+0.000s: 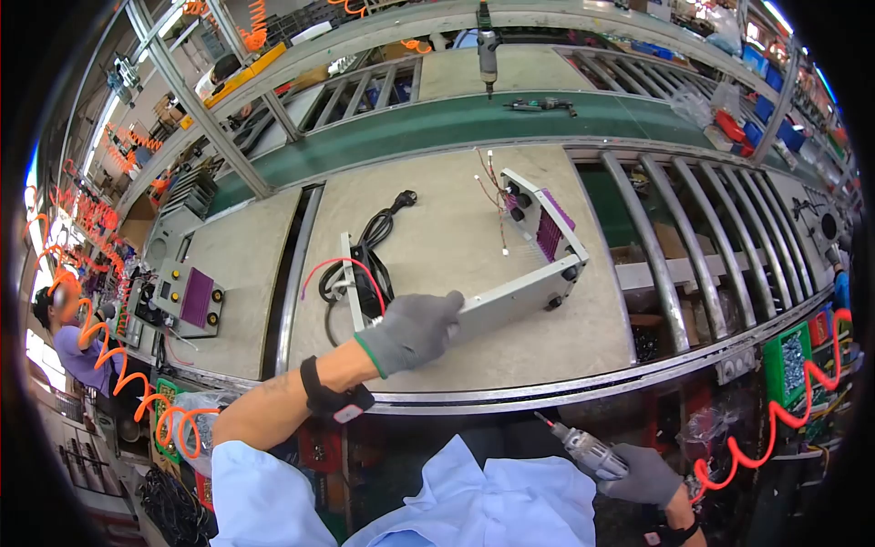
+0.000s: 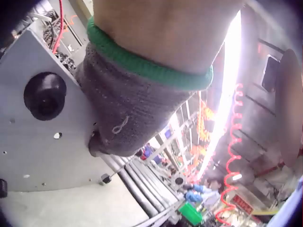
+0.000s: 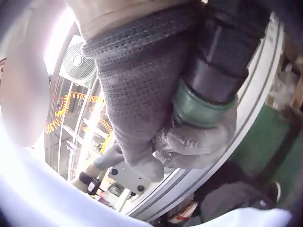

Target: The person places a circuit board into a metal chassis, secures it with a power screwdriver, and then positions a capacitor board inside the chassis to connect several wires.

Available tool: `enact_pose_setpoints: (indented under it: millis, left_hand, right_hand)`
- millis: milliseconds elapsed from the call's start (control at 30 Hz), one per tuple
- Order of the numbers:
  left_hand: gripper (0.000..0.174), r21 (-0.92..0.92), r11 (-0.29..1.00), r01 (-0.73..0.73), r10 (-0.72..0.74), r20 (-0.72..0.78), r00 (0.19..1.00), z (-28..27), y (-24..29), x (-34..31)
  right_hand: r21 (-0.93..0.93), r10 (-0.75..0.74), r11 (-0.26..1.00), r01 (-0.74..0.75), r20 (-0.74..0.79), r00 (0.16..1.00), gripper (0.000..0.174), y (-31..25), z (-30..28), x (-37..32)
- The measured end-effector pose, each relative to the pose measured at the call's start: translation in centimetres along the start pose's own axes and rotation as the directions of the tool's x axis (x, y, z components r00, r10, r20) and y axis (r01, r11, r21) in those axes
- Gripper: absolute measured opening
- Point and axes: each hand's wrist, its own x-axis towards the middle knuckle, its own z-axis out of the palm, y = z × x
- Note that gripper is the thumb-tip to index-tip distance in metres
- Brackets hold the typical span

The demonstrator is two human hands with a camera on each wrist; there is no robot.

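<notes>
My left hand [image 1: 415, 333], in a grey glove with a green cuff, grips the near end of a grey metal case [image 1: 510, 296] on the pale work board [image 1: 437, 219]. A purple vent panel [image 1: 554, 224] and dark knobs show at the case's far end, with thin wires [image 1: 497, 196] rising beside it. The left wrist view shows a black round foot [image 2: 45, 96] on the grey panel, the hand over its edge. Low at the right, my right hand [image 1: 645, 476] holds a power screwdriver [image 1: 592, 453], its bit pointing toward the board's front rail. Gloved fingers wrap its green collar [image 3: 199, 106].
Left of the case lie a coiled black power cord [image 1: 369, 242] and a red wire [image 1: 342, 263]. Metal rollers [image 1: 674, 246] run to the right. A second purple-panelled unit [image 1: 187, 296] stands at the left. Another screwdriver [image 1: 488, 59] hangs above the green belt [image 1: 419, 123]. A green screw bin [image 1: 791, 363] sits front right.
</notes>
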Motion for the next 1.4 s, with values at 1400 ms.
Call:
enact_pose_setpoints:
  millis: [1400]
  left_hand:
    - [0.054,-0.003,0.99,0.142,-0.137,-0.283,0.949,14.6,0.2,-6.8]
  right_hand:
    - [-0.826,0.195,0.525,-0.205,-0.118,0.974,0.042,7.0,-16.4,8.3]
